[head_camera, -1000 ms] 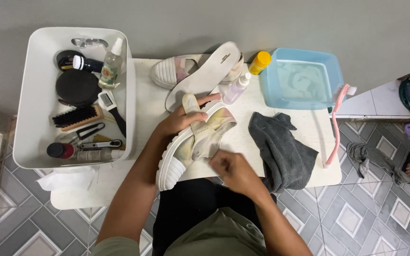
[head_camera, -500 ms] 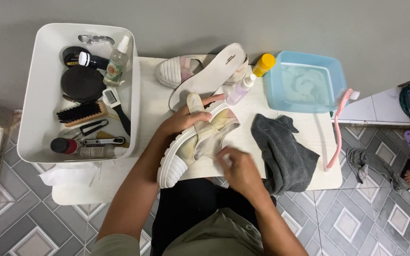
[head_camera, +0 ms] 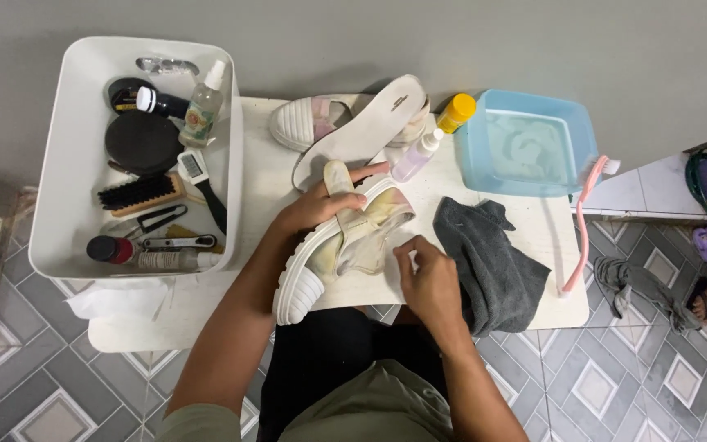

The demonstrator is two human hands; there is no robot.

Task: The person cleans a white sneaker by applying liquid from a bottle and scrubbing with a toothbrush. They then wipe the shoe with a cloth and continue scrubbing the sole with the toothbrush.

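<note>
My left hand (head_camera: 321, 205) grips a white chunky-soled sandal (head_camera: 333, 250) with yellowish straps, holding it tilted over the edge of the small white table (head_camera: 263, 176). A loose strap sticks up between its fingers. My right hand (head_camera: 427, 274) pinches at a strap on the sandal's near side. The second sandal (head_camera: 308, 121) lies at the back of the table with a white insole (head_camera: 366, 131) leaning over it. A dark grey cloth (head_camera: 488, 262) lies right of my right hand.
A white bin (head_camera: 59, 205) at left holds brushes, bottles and a black tin. A blue basin of water (head_camera: 525, 147), a yellow-capped bottle (head_camera: 456, 113), a small clear spray bottle (head_camera: 415, 155) and a pink toothbrush (head_camera: 587, 217) sit on the right side. Patterned grey floor tiles lie below.
My right hand has come up from the table's near edge to the sandal's straps. The left hand keeps its hold on the sandal.
</note>
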